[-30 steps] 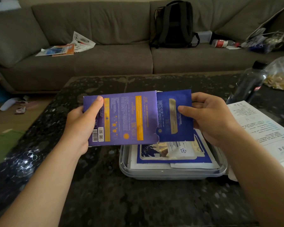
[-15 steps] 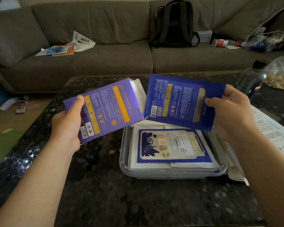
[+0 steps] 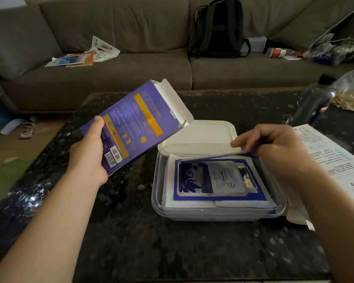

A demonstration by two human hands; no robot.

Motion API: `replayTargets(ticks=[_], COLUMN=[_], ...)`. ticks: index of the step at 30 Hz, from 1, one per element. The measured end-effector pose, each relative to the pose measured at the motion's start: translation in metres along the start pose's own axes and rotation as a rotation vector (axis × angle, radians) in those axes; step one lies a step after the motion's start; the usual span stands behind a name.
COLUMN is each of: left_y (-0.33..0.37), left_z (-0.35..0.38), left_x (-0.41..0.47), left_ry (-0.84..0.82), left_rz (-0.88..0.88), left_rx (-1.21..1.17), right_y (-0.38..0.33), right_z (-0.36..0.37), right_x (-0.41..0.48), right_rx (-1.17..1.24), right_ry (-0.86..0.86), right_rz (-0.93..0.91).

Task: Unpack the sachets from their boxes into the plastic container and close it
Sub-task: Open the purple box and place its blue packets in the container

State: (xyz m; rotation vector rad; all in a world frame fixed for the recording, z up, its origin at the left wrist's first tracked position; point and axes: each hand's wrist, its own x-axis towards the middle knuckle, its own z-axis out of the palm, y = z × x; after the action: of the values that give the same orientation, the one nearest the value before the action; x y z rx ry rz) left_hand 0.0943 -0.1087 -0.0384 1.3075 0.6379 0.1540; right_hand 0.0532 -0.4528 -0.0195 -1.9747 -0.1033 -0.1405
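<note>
My left hand [image 3: 88, 152] grips a flat purple box [image 3: 135, 123] with orange bands, tilted up to the left of the container, its white end flap open. My right hand [image 3: 274, 148] pinches a blue sachet [image 3: 217, 157], held nearly flat and edge-on just above the far side of the clear plastic container [image 3: 158, 201]. Inside the container lie other sachets [image 3: 219, 180], the top one blue with a white label. The container's white lid [image 3: 202, 133] lies on the table behind it.
The black stone table carries printed paper sheets [image 3: 331, 158] at the right, a dark bottle [image 3: 315, 101] and a clear bag of snacks [image 3: 352, 92] at the far right. Beyond the table stands a grey sofa with a backpack [image 3: 217, 27] and loose papers [image 3: 84, 56].
The sachet came fully out of the box. My right hand lowered it flat over the container, while my left hand swung the box away to the left and upward.
</note>
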Motion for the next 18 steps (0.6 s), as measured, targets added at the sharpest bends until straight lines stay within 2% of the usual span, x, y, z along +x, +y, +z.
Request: replayTargets(ticks=[4, 10, 18], left_y=[-0.004, -0.006, -0.008], left_z=[0.006, 0.012, 0.019], left_x=[-0.003, -0.010, -0.020], left_ry=[-0.058, -0.087, -0.107], left_rz=[0.003, 0.013, 0.033], left_rx=[0.028, 0.081, 0.096], right_y=[0.002, -0.005, -0.019], right_z=[-0.007, -0.012, -0.010], right_x=[-0.001, 0.002, 0.000], right_rx=[-0.293, -0.534, -0.442], right_ry=[-0.265, -0.465, -0.430], right_rz=[0.057, 0.138, 0.192])
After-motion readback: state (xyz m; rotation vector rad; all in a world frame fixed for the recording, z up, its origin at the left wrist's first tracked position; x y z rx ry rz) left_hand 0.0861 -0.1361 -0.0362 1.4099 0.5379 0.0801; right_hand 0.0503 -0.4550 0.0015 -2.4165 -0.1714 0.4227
